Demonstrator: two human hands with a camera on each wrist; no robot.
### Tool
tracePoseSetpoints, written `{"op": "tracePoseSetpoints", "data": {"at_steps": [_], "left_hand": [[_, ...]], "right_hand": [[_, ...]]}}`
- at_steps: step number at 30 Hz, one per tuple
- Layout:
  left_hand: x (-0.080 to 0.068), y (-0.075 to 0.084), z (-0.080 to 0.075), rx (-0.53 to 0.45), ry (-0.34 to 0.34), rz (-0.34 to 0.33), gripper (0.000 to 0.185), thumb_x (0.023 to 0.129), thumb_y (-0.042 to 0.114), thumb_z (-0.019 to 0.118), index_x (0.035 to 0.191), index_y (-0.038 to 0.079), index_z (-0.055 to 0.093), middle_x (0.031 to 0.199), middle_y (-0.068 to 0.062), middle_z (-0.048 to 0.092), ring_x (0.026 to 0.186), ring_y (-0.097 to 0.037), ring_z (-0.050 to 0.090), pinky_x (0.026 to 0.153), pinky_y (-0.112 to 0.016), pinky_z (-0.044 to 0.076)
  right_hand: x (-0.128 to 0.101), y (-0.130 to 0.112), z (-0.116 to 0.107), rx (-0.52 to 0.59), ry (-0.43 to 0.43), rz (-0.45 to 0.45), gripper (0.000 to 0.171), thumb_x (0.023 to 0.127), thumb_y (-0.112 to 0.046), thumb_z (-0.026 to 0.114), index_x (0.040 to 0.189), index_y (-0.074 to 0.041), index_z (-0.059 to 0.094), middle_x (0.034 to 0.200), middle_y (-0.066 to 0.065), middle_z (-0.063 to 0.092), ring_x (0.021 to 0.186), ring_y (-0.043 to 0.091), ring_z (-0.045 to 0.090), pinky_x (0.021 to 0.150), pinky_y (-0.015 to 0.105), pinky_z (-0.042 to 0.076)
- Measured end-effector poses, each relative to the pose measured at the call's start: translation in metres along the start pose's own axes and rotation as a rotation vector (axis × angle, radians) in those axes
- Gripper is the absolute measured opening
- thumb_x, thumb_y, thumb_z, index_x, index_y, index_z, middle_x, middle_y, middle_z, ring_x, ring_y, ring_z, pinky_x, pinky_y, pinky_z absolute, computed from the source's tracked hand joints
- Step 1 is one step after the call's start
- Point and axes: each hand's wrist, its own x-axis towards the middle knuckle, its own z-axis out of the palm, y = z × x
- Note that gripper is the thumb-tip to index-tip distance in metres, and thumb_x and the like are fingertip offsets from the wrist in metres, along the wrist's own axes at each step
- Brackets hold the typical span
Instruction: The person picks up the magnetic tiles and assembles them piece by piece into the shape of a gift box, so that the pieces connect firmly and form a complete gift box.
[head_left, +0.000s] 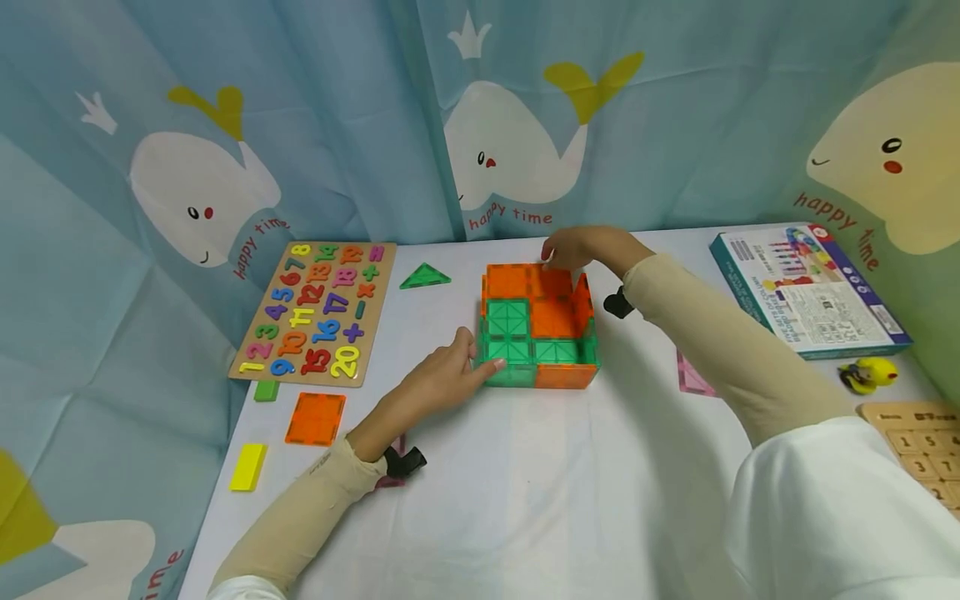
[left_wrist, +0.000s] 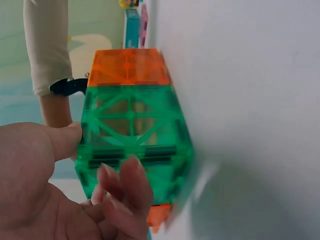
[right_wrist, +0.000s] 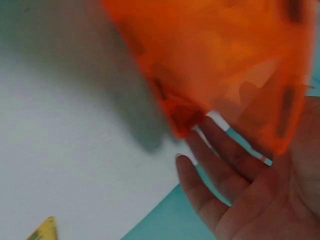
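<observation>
White table (head_left: 525, 500) carries everything, with a whale-print curtain (head_left: 300, 125) behind it. Between the two hands stands the tile box (head_left: 536, 329), an open-topped build of orange and green magnetic tiles. The left hand (head_left: 450, 371) rests at the box's near left corner, thumb and fingertips pinching a green wall tile (left_wrist: 132, 125). The right hand (head_left: 577, 247) reaches over the far wall, its fingers spread and relaxed against an orange tile (right_wrist: 225, 60) rather than curled round it. The walls seem to be going up or getting squared, so the next move likely calls for steadying the green side while the orange wall is pressed upright until it snaps. Left of the left hand lie a number puzzle board (head_left: 315, 312), a loose orange square (head_left: 316, 418), a yellow block (head_left: 248, 467) and a green triangle (head_left: 424, 277). Right of the right hand lies a toy box (head_left: 806, 287).
</observation>
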Motion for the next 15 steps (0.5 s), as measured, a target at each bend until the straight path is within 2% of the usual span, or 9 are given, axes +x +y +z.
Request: {"op": "tracePoseSetpoints", "data": {"at_steps": [4,8,11,15], "left_hand": [[-0.001,-0.004,-0.003,-0.033,-0.005,-0.037,0.057,0.103,0.061,0.057,0.119,0.008,0.044,0.077,-0.004,0.047,0.066,-0.021,0.048,0.061,-0.034,0.038],[-0.001,-0.011,-0.01,0.008,0.026,-0.059,0.052,0.102,0.063,0.058,0.106,0.012,0.048,0.076,-0.002,0.048,0.066,-0.019,0.048,0.06,-0.033,0.037],[0.001,-0.019,-0.017,0.045,0.045,-0.061,0.051,0.104,0.062,0.056,0.092,0.013,0.054,0.071,0.0,0.051,0.065,-0.018,0.05,0.06,-0.032,0.038],[0.005,-0.031,-0.027,0.019,0.016,-0.059,0.06,0.107,0.062,0.048,0.077,0.012,0.063,0.065,-0.001,0.061,0.064,-0.021,0.058,0.065,-0.033,0.043]], "right_hand": [[0.002,0.012,0.005,0.028,-0.002,-0.021,0.046,0.111,-0.021,0.046,0.149,0.006,0.051,0.15,0.031,0.051,0.138,0.045,0.049,0.119,0.058,0.038],[-0.004,0.023,0.01,0.076,-0.043,0.038,0.048,0.111,-0.027,0.047,0.149,0.003,0.05,0.142,0.028,0.053,0.125,0.04,0.055,0.111,0.053,0.046],[-0.014,0.029,0.017,0.137,-0.083,0.09,0.046,0.112,-0.029,0.045,0.144,0.003,0.048,0.124,0.02,0.053,0.107,0.033,0.056,0.097,0.044,0.052],[-0.031,0.031,0.032,0.151,-0.104,0.099,0.033,0.113,-0.025,0.037,0.118,0.003,0.054,0.092,0.009,0.052,0.079,0.02,0.052,0.075,0.031,0.053]]}}
